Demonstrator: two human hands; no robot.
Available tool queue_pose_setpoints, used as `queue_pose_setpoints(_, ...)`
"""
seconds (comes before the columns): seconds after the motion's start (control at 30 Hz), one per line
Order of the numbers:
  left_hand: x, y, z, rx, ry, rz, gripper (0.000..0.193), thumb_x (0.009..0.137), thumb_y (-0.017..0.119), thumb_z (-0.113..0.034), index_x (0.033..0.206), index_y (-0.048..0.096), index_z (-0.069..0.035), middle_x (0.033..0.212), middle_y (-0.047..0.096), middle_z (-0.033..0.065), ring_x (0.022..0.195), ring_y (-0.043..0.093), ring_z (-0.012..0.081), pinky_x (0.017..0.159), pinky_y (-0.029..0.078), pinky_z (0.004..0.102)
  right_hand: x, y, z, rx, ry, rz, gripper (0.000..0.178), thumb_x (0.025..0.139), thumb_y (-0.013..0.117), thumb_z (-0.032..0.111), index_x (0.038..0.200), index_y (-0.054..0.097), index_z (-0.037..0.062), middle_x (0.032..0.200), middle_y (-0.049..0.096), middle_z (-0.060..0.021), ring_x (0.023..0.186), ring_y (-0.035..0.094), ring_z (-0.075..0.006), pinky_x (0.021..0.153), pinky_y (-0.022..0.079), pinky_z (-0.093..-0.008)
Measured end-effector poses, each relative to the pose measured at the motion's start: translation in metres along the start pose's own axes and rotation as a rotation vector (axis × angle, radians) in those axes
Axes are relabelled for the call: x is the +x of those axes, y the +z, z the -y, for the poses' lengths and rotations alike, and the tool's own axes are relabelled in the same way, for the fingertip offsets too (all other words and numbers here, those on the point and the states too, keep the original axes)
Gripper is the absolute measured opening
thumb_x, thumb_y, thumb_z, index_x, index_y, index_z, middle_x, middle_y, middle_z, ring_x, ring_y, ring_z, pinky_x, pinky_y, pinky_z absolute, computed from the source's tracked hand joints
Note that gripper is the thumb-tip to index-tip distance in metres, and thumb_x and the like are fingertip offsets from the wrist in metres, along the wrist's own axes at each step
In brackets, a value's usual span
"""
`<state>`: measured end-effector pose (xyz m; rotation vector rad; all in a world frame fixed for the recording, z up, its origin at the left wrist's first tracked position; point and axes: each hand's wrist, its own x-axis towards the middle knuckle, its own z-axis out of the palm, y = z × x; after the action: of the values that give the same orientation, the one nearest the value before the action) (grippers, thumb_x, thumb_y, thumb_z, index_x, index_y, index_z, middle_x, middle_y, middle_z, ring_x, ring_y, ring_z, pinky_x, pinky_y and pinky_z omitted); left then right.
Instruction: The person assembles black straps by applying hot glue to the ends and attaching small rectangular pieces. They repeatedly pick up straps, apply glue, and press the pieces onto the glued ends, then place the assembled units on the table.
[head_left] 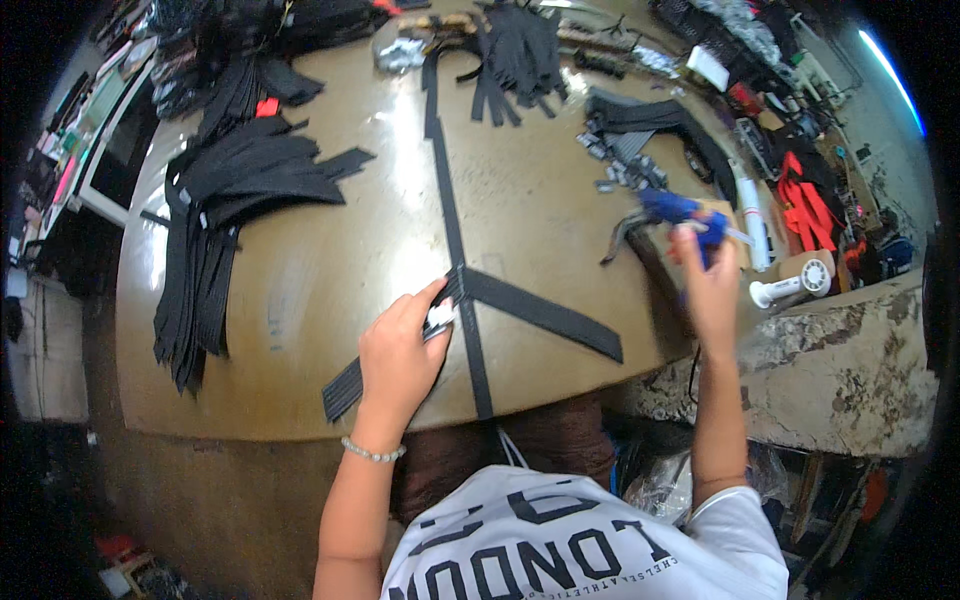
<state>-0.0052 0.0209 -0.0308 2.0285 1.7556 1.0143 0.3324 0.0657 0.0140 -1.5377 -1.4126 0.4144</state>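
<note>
Pressing down on the crossing black straps [470,290], the left hand [400,350] lies flat and released, its fingertips on the spot where a wide strap meets the long narrow one running up the brown tabletop [300,270]. The right hand [705,285] is raised to the right, its grip clenched around a blue glue gun [680,212]. A pile of black straps [240,190] lies to the left.

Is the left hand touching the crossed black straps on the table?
Touching. The head view shows the left hand with fingers pressed flat on the crossed black straps, no gap visible, where the wide strap meets the long narrow one.
</note>
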Motion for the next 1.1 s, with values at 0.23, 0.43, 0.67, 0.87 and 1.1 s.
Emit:
queue_pose_setpoints(0.23, 0.001, -0.004, -0.003, -0.005, 0.03, 0.0, 0.035, 0.076, 0.071, -0.009, 0.111, 0.068, -0.01, 0.086, 0.066, 0.0119, 0.076, 0.064, 0.0312, 0.066, 0.051, 0.0401, 0.015, -0.087, -0.059, -0.922, 0.384, -0.081, 0.038, 0.099, 0.055, 0.036, 0.103, 0.062, -0.001, 0.088, 0.067, -0.0204, 0.082, 0.065, -0.0385, 0.076, 0.049, -0.0409)
queue_pose_setpoints(0.43, 0.0, -0.003, -0.002, -0.031, -0.007, 0.025, 0.035, 0.077, 0.07, -0.009, 0.112, 0.068, -0.01, 0.082, 0.064, 0.0113, 0.073, 0.064, 0.0303, 0.065, 0.051, 0.0395, 0.025, -0.012, 0.018, -0.345, -0.311, 0.005, 0.018, 0.09, 0.063, 0.014, 0.095, 0.068, -0.0022, 0.091, 0.068, -0.0195, 0.083, 0.065, -0.0364, 0.075, 0.051, -0.0399)
queue_pose_setpoints(0.67, 0.0, -0.005, 0.0, -0.085, -0.004, 0.022, 0.037, 0.075, 0.07, -0.007, 0.112, 0.068, -0.009, 0.088, 0.067, 0.0133, 0.078, 0.065, 0.0314, 0.07, 0.052, 0.0387, 0.089, 0.087, -0.024, -0.73, -0.302, 0.32, 0.012, 0.079, 0.068, 0.005, 0.089, 0.073, 0.0024, 0.087, 0.065, -0.0199, 0.083, 0.064, -0.0366, 0.078, 0.051, -0.0429)
queue_pose_setpoints(0.87, -0.003, -0.004, 0.004, -0.097, -0.011, 0.045, 0.043, 0.074, 0.071, -0.009, 0.116, 0.066, -0.01, 0.085, 0.063, 0.0126, 0.077, 0.063, 0.0311, 0.067, 0.05, 0.0398, 0.079, 0.084, -0.026, -0.556, -0.404, 0.352, 0.011, 0.081, 0.066, 0.001, 0.093, 0.066, 0.0001, 0.079, 0.059, -0.0159, 0.072, 0.06, -0.031, 0.069, 0.048, -0.0392)
queue_pose_setpoints(1.1, -0.004, 0.0, 0.007, -0.054, 0.039, -0.005, 0.036, 0.077, 0.069, -0.012, 0.113, 0.067, -0.011, 0.084, 0.064, 0.0102, 0.076, 0.065, 0.0297, 0.067, 0.052, 0.0399, 0.083, 0.092, -0.024, -0.55, -0.479, 0.473, 0.013, 0.088, 0.058, 0.003, 0.101, 0.057, 0.0, 0.091, 0.061, -0.0222, 0.089, 0.06, -0.0418, 0.077, 0.048, -0.0467)
